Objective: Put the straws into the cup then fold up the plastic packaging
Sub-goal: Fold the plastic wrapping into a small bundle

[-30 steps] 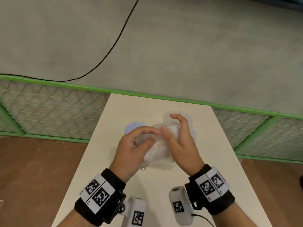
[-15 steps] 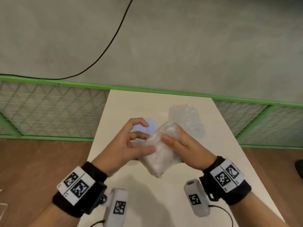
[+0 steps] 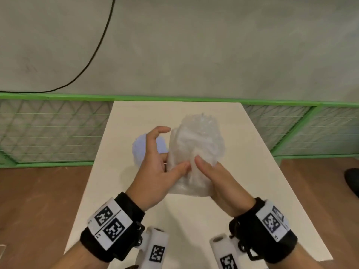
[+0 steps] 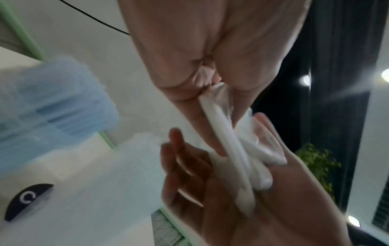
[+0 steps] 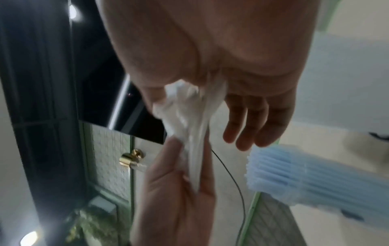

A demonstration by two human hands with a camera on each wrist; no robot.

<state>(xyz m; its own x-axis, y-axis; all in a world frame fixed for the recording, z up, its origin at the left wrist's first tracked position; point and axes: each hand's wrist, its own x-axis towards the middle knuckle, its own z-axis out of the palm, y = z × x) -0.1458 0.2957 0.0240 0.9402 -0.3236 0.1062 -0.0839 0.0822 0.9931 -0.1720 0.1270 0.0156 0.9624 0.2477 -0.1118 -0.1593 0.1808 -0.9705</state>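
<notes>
Over table [image 3: 252, 191], plastic packaging [image 3: 194, 152] pinched btwn left hand [image 3: 155, 171] & right hand [image 3: 223, 183] thumbs.

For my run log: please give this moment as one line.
stage: folding | left hand: pinches packaging | right hand: holds packaging | straws: in cup

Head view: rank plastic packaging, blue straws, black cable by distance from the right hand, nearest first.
1. plastic packaging: gripped by the right hand.
2. blue straws: left of the packaging, partly behind the left hand.
3. black cable: far left, on the floor past the table.
</notes>
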